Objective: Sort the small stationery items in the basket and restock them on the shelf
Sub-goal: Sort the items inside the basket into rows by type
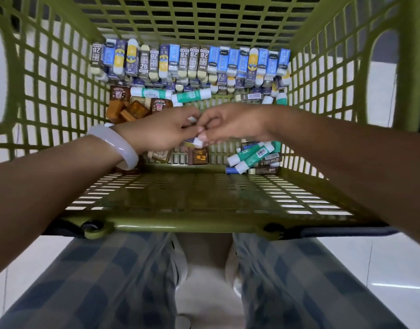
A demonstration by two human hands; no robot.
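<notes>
Both hands meet mid-basket (62,96). Left hand (161,131) and right hand (230,124) pinch small white-ended erasers (198,141) between touching fingertips. Sorted eraser row (190,61) along far wall; glue sticks (249,155) just beneath right wrist.

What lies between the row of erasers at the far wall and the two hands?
In the head view, two green-and-white glue sticks lie between the eraser row and the hands.
</notes>
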